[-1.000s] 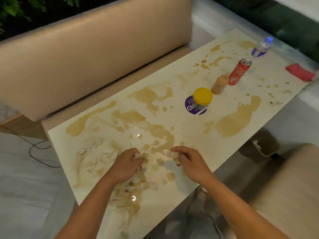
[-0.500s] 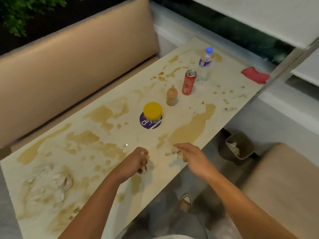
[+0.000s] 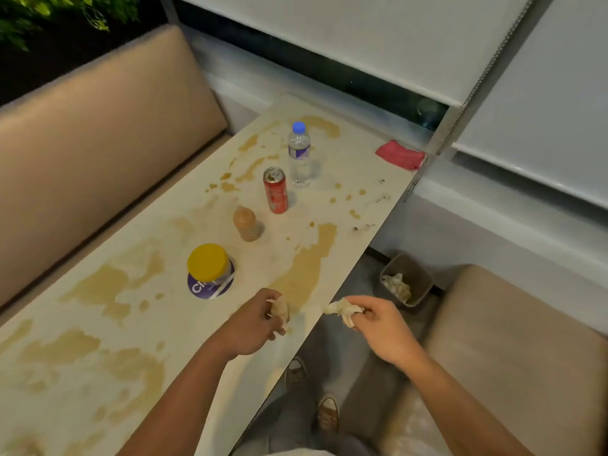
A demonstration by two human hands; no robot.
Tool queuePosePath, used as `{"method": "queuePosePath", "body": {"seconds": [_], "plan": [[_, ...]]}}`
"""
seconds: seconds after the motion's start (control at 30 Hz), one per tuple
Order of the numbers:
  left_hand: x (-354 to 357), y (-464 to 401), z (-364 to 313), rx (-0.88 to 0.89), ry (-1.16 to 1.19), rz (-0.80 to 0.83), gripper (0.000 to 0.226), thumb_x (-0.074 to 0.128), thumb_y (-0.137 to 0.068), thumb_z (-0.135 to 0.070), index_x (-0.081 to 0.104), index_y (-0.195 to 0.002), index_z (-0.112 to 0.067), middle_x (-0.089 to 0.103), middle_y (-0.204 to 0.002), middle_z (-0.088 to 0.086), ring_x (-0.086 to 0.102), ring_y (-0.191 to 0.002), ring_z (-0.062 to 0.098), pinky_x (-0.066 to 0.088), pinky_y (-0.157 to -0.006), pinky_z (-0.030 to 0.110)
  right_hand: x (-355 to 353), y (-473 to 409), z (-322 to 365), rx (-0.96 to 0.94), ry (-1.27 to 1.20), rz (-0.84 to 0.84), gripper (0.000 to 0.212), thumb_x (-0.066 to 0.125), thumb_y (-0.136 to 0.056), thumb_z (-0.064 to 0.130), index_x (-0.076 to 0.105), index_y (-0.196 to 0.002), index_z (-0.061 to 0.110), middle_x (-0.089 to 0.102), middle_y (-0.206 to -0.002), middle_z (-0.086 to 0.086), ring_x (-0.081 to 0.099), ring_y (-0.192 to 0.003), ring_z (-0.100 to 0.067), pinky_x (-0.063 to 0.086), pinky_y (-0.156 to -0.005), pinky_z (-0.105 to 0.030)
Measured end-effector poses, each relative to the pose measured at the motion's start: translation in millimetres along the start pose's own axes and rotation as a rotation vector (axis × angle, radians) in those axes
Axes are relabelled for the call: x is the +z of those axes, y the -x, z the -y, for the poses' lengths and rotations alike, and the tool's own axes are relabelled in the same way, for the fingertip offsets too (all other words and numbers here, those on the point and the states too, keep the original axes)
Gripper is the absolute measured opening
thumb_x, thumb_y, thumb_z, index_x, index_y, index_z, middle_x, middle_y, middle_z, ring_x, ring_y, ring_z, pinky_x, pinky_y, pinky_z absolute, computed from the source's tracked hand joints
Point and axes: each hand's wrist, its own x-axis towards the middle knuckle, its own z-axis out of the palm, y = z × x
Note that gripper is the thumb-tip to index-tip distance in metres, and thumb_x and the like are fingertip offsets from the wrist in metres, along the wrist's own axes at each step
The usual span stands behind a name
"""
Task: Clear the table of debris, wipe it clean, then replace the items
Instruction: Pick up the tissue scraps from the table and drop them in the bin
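Left hand [image 3: 260, 320] clutches a soggy tissue wad [image 3: 280, 309] above the stained tabletop [image 3: 131, 324]; right hand [image 3: 378, 327] pinches another wad [image 3: 340, 309] just past its edge. Bin [image 3: 408, 279] on floor beyond, tissues inside. Then yellow-lidded jar [image 3: 210, 268], label partly readable "Cl"; small brown bottle [image 3: 245, 223]; red can [image 3: 275, 189]; water bottle [image 3: 299, 153]. Red cloth [image 3: 399, 154] at far corner.

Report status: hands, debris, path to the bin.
Left hand grips a soggy wad; right hand pinches another. Bin on floor beyond table edge, nothing between.
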Motion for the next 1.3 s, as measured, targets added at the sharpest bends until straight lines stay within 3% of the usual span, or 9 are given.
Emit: {"method": "queuePosePath", "body": {"seconds": [0.17,0.4,0.53,0.7,0.93,1.07,1.3], "plan": [[4,-44,-14,0.089,-0.022,-0.017,0.015,0.068,-0.091,-0.007,0.063,-0.104,-0.014,0.076,-0.094,0.004,0.073,-0.083,0.02,0.056,-0.072,0.033,-15,-10,-2,0.031,-0.128,-0.091,0.026,0.061,-0.1,0.013,0.074,-0.119,0.024,0.076,-0.108,0.007,0.071,-0.101,-0.013,0.057,-0.095,-0.041],[27,-90,-46,0.162,-0.09,0.089,0.003,0.074,-0.09,-0.016,0.075,-0.092,-0.019,0.075,-0.087,0.004,0.07,-0.081,0.02,0.055,-0.072,0.028,-44,-19,-25,0.093,-0.223,-0.305,0.022,0.069,-0.096,0.017,0.072,-0.116,0.026,0.076,-0.104,0.006,0.072,-0.099,-0.016,0.059,-0.092,-0.043],[49,-112,-63,0.174,-0.118,0.122,0.003,0.078,-0.088,-0.016,0.077,-0.085,-0.017,0.071,-0.084,0.008,0.061,-0.067,0.006,0.052,-0.066,0.025,-61,-28,-52,0.171,-0.262,-0.395,0.022,0.071,-0.094,0.014,0.073,-0.112,0.026,0.077,-0.101,0.012,0.072,-0.095,-0.006,0.056,-0.085,-0.028],[99,-149,-79,0.106,-0.142,0.108,0.014,0.08,-0.085,-0.018,0.076,-0.076,-0.029,0.071,-0.079,0.0,0.06,-0.062,0.004,0.049,-0.063,0.022,-95,-55,-106,0.25,-0.322,-0.463,0.028,0.071,-0.093,0.006,0.07,-0.1,0.034,0.076,-0.093,0.018,0.071,-0.091,0.002,0.053,-0.078,-0.014],[189,-235,-85,0.056,-0.194,0.134,0.017,0.08,-0.086,-0.025,0.07,-0.1,-0.028,0.073,-0.09,-0.01,0.069,-0.084,0.004,0.054,-0.076,0.019,-139,-119,-214,0.352,-0.325,-0.496,0.023,0.072,-0.092,0.007,0.073,-0.099,0.028,0.077,-0.091,0.015,0.071,-0.088,-0.003,0.054,-0.081,-0.019],[246,-307,-78,0.013,-0.176,0.076,0.017,0.08,-0.085,-0.027,0.066,-0.095,-0.026,0.072,-0.088,-0.008,0.068,-0.081,0.004,0.052,-0.072,0.021,-159,-158,-278,0.412,-0.314,-0.528,0.022,0.074,-0.092,0.014,0.074,-0.113,0.019,0.075,-0.102,0.005,0.07,-0.095,-0.009,0.057,-0.088,-0.03],[330,-430,-62,-0.113,-0.23,-0.051,0.018,0.077,-0.088,-0.022,0.061,-0.081,-0.026,0.064,-0.081,-0.008,0.06,-0.077,0.009,0.04,-0.061,0.017,-189,-219,-355,0.46,-0.256,-0.54,0.025,0.072,-0.095,0.02,0.068,-0.119,0.022,0.07,-0.106,0.005,0.065,-0.095,-0.005,0.05,-0.078,-0.019]]}}
